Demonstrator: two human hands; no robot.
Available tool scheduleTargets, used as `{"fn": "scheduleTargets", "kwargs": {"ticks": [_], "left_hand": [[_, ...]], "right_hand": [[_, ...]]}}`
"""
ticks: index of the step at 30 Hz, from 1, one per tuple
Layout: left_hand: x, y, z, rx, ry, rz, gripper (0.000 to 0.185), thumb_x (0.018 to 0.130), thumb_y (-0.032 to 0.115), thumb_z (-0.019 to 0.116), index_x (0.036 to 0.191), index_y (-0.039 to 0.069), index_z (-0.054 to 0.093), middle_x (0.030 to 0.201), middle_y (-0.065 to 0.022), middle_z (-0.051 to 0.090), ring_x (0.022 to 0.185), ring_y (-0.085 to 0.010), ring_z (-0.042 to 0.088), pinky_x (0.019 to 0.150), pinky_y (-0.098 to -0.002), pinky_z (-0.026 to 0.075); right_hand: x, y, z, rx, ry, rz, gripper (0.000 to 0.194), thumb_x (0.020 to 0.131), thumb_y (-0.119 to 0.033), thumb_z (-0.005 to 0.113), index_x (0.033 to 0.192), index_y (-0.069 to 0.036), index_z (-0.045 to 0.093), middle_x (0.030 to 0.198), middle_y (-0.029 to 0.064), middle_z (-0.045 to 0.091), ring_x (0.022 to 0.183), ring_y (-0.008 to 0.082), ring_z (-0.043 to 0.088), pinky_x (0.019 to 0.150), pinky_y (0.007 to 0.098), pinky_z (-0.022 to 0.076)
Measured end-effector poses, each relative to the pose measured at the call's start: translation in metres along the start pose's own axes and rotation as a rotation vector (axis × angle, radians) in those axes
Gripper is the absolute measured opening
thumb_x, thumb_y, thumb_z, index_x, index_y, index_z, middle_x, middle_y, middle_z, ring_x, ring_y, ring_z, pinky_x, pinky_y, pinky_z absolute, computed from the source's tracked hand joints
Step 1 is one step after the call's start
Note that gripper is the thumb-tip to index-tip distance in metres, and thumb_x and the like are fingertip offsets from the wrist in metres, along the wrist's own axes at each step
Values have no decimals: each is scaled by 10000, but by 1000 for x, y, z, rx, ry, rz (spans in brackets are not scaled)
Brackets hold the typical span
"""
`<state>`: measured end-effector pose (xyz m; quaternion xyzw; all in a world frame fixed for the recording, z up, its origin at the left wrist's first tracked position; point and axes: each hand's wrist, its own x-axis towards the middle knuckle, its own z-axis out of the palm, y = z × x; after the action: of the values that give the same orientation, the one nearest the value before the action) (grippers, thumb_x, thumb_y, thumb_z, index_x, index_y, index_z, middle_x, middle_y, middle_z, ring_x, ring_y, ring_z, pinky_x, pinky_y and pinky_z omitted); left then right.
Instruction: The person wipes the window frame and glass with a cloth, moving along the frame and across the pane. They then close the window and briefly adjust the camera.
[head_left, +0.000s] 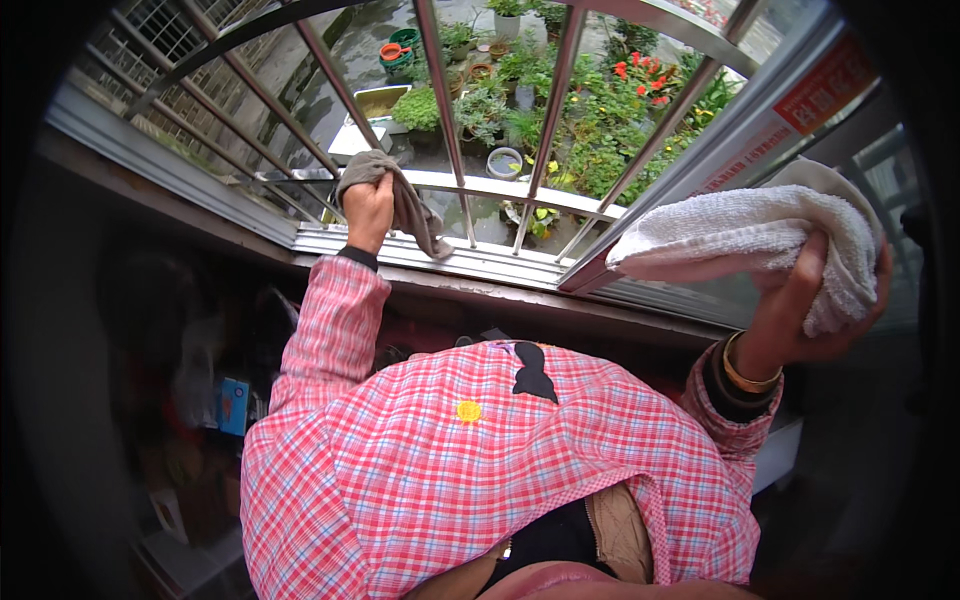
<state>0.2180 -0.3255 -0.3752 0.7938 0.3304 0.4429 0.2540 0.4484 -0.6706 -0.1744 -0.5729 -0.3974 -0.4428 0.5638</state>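
My left hand (369, 212) is closed around a bunched grey-brown cloth (411, 206) at the metal window bars (450, 120). The loose end of that cloth hangs down to the white window track (495, 261). On the other side, my right hand (817, 307) grips a folded white terry towel (720, 229) in front of the sliding window pane (697, 289). Whether the towel touches the glass, I cannot tell. A gold-coloured bangle (750, 375) circles my right wrist, and both sleeves are red-and-white checked.
Beyond the bars lie potted plants (480, 112), red flowers (643, 75) and a white foam box (360, 141) on wet ground. The window frame (712, 157) bears a red printed sticker (825, 90). Below the sill (465, 289), a blue box (233, 406) stands among dark clutter at left.
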Motion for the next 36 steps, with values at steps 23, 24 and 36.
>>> {"fn": "scheduleTargets", "kwargs": {"ticks": [23,24,36], "left_hand": [[-28,-1,118,542,-1,251,280,940,256,482,1082,61,624,1037,-180,624,975,-373,577,884,-449,438],[-32,-10,120,529,-18,262,274,926,251,486,1082,73,623,1044,-180,619,1001,-376,565,889,-468,426],[-69,15,90,479,-571,160,253,746,24,570,999,13,569,1023,-195,571,981,-353,544,853,-393,457]], "right_hand": [[-19,41,-13,-16,-70,57,538,775,-72,740,1248,12,495,1195,122,575,1045,214,589,903,320,482],[-20,41,-13,-24,-76,50,539,773,-73,743,1245,13,497,1195,122,575,1047,213,588,904,321,482],[-21,41,-15,27,-59,23,492,789,-47,725,1231,31,523,1178,136,589,1038,217,587,909,333,478]]}}
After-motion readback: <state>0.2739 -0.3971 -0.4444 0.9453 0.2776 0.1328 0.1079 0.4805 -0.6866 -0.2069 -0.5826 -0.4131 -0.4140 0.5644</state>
